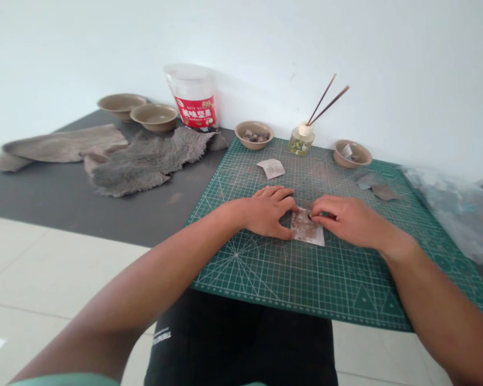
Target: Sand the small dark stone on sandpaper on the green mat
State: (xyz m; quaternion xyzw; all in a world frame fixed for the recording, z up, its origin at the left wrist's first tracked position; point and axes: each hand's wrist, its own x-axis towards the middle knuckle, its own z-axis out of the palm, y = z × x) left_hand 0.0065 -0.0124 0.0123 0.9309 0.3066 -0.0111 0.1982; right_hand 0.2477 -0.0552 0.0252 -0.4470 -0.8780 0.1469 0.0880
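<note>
Nearly closed, the grip of my right hand point(342, 215) pinches a small dark object point(310, 216) at the brown-smeared white sheet point(307, 231) on the green cutting mat point(261, 279). Fingers partly spread, my left hand point(268, 214) lies flat at the sheet's nine o'clock edge, holding nothing in its grasp. Farther out stand a bowl of dark pieces point(249, 143) at eleven, a reed diffuser point(301, 142) at twelve and another bowl point(348, 161) at one; grey cloths point(145, 161) cover the table point(153, 217) toward ten.
</note>
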